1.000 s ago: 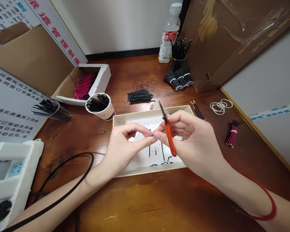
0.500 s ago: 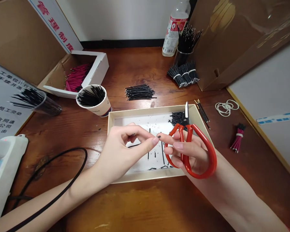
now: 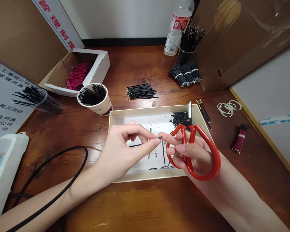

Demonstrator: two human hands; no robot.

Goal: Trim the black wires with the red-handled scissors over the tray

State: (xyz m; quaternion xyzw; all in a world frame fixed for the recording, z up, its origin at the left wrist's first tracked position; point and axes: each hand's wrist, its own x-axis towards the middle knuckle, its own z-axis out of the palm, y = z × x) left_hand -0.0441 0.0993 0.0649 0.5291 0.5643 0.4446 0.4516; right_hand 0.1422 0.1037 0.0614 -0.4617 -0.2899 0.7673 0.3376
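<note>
"Pinching a thin black wire, the left hand has thumb and forefinger together over the shallow box, yes?"

"Yes, and the right hand grasps scissors with smooth, rounded red loops and a slim metal blade. Its forefinger reaches the wire's tip; whether they touch, I can't tell."

"What's under them?"

"Glossy, grained brown wood, the table. The box is cream-rimmed, rectangular and white inside, with a tangled heap of black scraps in its far right corner."

"Which way do things point?"

"The wire lies roughly left to right, its visible tip to the right. The scissors' blade points away, toward the box's far rim, loops nearer."

"How does the wire look?"

"Matt black, slender, mostly hidden by fingers."

"And farther off?"

"A round paper cup packed with black wires, a flat pile of wires, then a clear bottle with a red-and-white label."
</note>
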